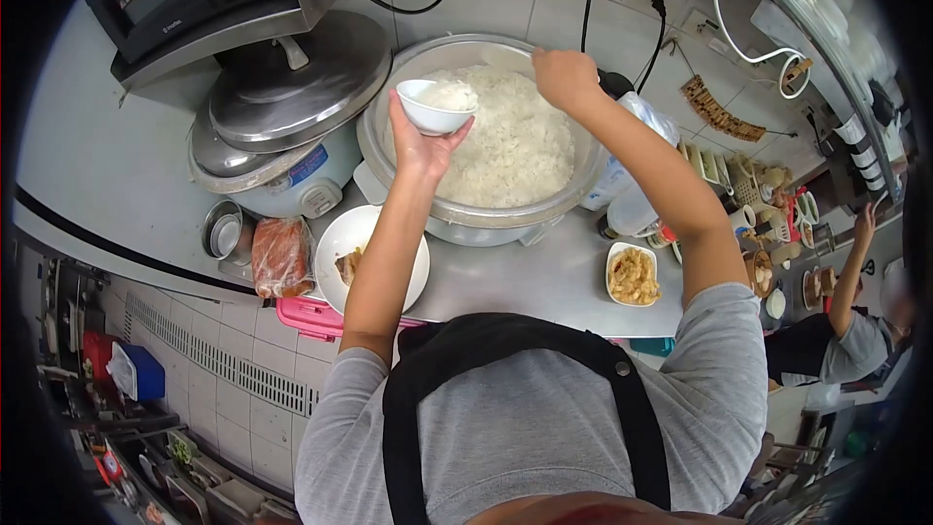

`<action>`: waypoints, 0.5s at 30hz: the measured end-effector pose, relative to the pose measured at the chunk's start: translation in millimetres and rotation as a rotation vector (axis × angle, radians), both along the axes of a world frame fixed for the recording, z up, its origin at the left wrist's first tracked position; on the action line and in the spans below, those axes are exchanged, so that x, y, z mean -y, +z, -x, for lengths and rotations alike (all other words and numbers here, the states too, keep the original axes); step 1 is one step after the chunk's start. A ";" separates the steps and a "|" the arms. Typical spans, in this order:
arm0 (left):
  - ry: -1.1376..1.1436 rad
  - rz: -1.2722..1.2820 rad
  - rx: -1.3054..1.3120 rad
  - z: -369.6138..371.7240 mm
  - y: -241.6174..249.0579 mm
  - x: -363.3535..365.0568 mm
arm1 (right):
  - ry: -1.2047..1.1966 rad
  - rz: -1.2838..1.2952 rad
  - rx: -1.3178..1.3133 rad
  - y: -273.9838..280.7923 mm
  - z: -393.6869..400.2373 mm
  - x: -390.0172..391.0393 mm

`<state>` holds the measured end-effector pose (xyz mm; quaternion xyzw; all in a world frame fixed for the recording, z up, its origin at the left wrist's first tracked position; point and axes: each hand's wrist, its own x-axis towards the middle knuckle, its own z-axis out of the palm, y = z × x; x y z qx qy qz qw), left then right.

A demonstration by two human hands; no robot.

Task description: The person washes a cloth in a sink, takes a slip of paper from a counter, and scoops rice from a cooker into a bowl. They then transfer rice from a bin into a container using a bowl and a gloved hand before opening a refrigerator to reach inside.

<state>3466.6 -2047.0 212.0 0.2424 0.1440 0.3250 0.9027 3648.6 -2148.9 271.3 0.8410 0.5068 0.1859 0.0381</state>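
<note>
My left hand (425, 144) is wrapped around a small white bowl (428, 119) with a mound of rice (450, 94) in it. The bowl is held over the left side of a large round rice cooker (530, 209), whose lid is off and which is full of cooked white rice (510, 160). At the cooker's far right rim, my right hand (566, 78) is closed on what looks like a pale rice paddle (507, 58), mostly blending into the rice and pot wall. Below the left forearm lies a white plate (396, 279) with some food, partly hidden by the arm.
A second cooker (301, 185) with a large metal lid (301, 87) on top stands left. Along the counter are metal cups (228, 233), a wrapped reddish package (281, 258) and a dish of yellowish food (632, 275). Another person (846, 331) stands at the right.
</note>
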 end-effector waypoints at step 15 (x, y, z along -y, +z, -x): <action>0.093 -0.080 -0.004 41.7 3.0 -25.2 | 0.216 0.659 -0.197 -79.6 -2.3 39.6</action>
